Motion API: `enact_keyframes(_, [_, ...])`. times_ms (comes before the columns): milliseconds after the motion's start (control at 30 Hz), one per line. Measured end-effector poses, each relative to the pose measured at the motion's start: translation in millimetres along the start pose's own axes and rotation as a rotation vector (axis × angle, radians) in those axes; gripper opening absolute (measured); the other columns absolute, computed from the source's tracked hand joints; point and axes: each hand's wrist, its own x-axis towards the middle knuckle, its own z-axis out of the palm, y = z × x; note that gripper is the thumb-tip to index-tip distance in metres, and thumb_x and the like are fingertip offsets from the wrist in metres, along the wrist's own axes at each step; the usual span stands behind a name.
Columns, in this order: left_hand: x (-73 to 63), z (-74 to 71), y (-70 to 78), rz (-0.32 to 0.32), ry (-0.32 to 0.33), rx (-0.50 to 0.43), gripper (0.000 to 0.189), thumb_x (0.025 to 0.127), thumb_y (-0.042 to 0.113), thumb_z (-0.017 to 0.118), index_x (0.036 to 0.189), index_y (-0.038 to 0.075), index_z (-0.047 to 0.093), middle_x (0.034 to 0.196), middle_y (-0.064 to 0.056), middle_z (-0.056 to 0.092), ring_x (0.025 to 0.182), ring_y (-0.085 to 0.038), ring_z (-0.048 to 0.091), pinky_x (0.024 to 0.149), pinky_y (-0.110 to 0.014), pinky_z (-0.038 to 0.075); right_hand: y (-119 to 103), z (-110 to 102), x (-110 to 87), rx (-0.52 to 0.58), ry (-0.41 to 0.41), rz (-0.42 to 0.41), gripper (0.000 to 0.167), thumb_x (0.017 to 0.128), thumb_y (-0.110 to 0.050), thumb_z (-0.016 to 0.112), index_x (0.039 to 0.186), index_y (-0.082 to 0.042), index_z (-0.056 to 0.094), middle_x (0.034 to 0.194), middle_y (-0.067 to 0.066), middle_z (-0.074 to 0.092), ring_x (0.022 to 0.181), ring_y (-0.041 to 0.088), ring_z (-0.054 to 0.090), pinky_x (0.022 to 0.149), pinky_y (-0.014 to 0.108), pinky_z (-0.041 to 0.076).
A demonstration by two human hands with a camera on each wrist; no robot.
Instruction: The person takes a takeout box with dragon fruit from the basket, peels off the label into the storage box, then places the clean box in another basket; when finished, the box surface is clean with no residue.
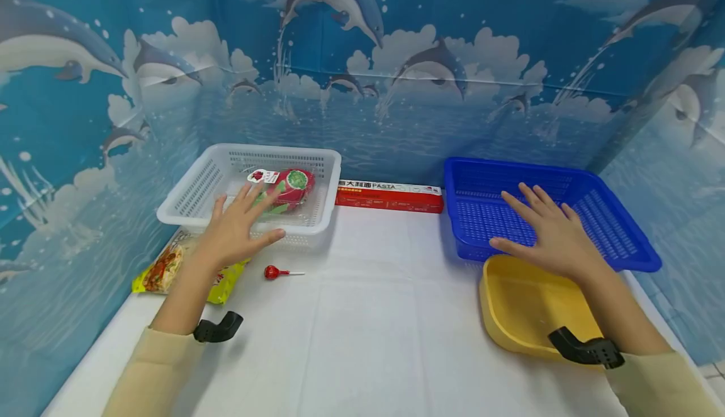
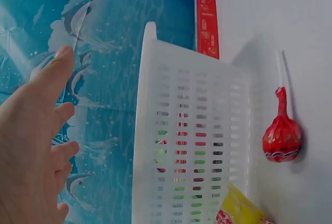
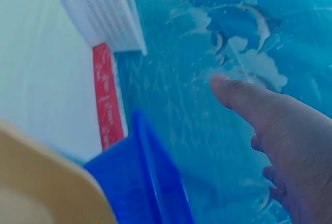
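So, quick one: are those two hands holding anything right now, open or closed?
Left hand: open, holding nothing.
Right hand: open too, holding nothing.

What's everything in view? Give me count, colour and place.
white basket: one, white, back left
fruit pack: one, pink-green, inside it
food packet: one or more, yellow, before it
lollipop: one, red, right of packet
pasta box: one, red-white, between baskets
blue basket: one, blue, back right
basin: one, yellow, before blue basket
tablecloth: one, white, underneath
dolphin backdrop: one, mostly blue, behind
floor tiles: count unclear, pale, far right
wrist mounts: two, black, wrists
sleeves: two, beige, forearms
left hand: one, over white basket
right hand: one, over blue basket
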Motion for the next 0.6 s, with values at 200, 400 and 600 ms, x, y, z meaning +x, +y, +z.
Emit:
enact_keyframes(200, [-14.3,6.9,9.0,0.009,0.084,-0.022,0.080,0.089,0.063,0.053,0.156,0.030,0.023,0.162,-0.008,0.014,0.148,-0.031,0.003,0.113,-0.062,-0.003,-17.0,3.1,-10.8,0.044,0.076,-0.038,0.092,0.087,-0.057,0.064,0.157,-0.020,0.016,0.161,0.019,0.006,0.147,0.038,-0.003,0.109,0.067,-0.006])
enact_keyframes(400, [-24.8,24.1,15.2,-0.002,0.264,-0.171,0.076,0.089,0.047,0.065,0.152,0.020,0.034,0.158,-0.013,0.025,0.146,-0.036,0.016,0.111,-0.065,0.012,-36.0,10.7,-16.2,0.143,0.161,-0.080,0.088,0.087,-0.050,0.068,0.156,-0.019,0.024,0.161,0.016,0.013,0.148,0.035,0.002,0.108,0.071,0.001])
enact_keyframes(600, [-28.3,48.2,25.3,-0.109,0.689,-0.412,0.048,0.089,0.017,0.068,0.133,0.002,0.056,0.133,-0.020,0.053,0.122,-0.035,0.050,0.096,-0.056,0.045,-60.6,24.6,-14.1,0.248,0.243,-0.152,0.081,0.086,-0.044,0.071,0.153,-0.018,0.034,0.158,0.015,0.025,0.146,0.037,0.014,0.105,0.075,0.010])
